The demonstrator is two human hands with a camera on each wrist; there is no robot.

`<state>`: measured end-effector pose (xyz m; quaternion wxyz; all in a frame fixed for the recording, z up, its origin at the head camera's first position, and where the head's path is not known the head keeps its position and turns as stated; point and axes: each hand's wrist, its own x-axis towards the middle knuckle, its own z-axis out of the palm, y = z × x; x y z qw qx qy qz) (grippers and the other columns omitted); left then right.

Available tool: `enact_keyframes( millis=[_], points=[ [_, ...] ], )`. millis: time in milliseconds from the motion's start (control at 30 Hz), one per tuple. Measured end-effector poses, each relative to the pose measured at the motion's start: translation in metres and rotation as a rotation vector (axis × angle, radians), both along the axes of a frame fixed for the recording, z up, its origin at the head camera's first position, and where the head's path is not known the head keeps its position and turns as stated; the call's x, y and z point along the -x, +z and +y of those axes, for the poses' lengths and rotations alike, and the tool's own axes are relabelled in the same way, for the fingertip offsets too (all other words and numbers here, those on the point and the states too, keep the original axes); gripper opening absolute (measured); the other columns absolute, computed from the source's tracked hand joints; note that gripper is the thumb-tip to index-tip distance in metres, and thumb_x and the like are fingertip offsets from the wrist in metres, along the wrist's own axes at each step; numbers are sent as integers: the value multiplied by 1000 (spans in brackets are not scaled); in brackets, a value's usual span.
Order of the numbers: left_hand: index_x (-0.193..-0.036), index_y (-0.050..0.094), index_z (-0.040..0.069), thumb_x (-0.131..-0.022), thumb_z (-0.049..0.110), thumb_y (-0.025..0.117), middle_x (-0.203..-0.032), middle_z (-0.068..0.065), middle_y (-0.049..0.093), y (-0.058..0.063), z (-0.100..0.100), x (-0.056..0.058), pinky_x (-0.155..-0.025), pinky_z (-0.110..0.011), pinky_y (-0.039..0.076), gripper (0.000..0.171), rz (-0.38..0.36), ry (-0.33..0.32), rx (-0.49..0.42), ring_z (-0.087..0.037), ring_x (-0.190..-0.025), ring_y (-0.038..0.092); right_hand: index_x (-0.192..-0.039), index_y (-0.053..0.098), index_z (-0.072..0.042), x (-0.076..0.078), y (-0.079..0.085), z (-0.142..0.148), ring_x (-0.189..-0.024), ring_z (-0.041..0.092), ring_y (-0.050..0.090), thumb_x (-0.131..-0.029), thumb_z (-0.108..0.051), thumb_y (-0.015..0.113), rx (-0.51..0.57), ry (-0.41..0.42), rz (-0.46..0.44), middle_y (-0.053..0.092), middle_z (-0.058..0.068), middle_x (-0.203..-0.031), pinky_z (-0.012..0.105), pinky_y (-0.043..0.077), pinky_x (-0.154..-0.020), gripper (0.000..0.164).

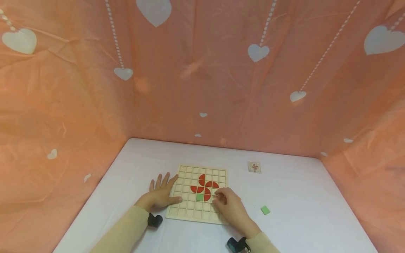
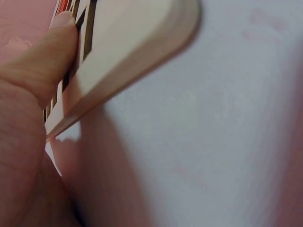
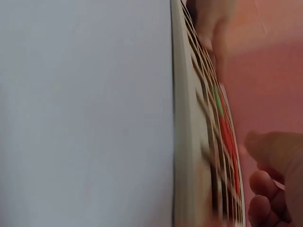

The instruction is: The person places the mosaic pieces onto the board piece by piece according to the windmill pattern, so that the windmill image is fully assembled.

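A square wooden grid board (image 1: 186, 213) lies on the white table. Several red rounded pieces (image 1: 207, 195) form a pinwheel on it, and a green square (image 1: 199, 197) sits just below them. My left hand (image 1: 161, 195) rests at the board's left edge with its fingers spread; its thumb (image 2: 52, 45) lies over the rim in the left wrist view. Over the board's right side hovers my right hand (image 1: 231, 209), fingers loosely bent. Its thumb and index tips look apart, with no piece visible between them. Bent fingers (image 3: 265, 189) and the thumb show in the right wrist view.
A loose green square (image 1: 265, 210) lies right of the board. Something orange (image 1: 239, 199) peeks out from behind the right hand. A small pattern card (image 1: 254, 167) lies at the back right. Orange cloth walls (image 1: 221, 88) with printed hearts surround the table.
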<state>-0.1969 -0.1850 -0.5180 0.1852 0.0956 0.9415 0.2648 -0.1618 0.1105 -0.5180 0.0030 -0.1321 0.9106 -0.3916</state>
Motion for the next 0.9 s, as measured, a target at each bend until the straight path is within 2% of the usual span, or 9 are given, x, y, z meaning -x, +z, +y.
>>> enact_keyframes(
  millis=[167, 333, 633, 733, 900],
  points=[
    [-157, 13, 16, -83, 57, 66, -160, -21, -5, -2, -1, 1, -108, -62, -14, 99, 10, -1, 4, -44, -142, -17, -107, 64, -12, 2, -3, 31, -80, 11, 51, -86, -23, 75, 2, -127, -25, 56, -6, -88, 27, 46, -71, 27],
    [-157, 13, 16, -83, 58, 66, -160, -21, -4, -3, -3, 3, -107, -62, -15, 100, 5, 1, 8, -44, -142, -17, -107, 64, -11, 2, -4, 51, -79, 12, 50, -85, -19, 76, -28, -205, -58, 57, -5, -89, 27, 45, -69, 26],
    [-157, 10, 18, -83, 61, 64, -160, -20, -6, -6, -4, 3, -107, -59, -19, 102, 4, -3, 20, -42, -142, -19, -107, 64, -10, 1, -6, 61, -77, 12, 49, -83, -21, 78, -65, -236, -85, 56, -4, -88, 26, 44, -66, 30],
    [-156, 14, 16, -83, 58, 67, -159, -22, -4, -5, -3, 2, -107, -62, -16, 100, 9, 2, -4, -45, -142, -17, -107, 65, -10, -1, -7, 61, -76, 12, 48, -82, -21, 78, -83, -240, -92, 56, -4, -88, 26, 43, -64, 31],
    [-157, 12, 17, -83, 57, 66, -160, -20, -5, -7, -1, 2, -107, -61, -16, 100, 14, 3, 4, -43, -142, -18, -107, 64, -9, -2, -7, 62, -76, 12, 48, -82, -20, 78, -103, -245, -86, 57, -3, -89, 27, 44, -64, 31]
  ],
)
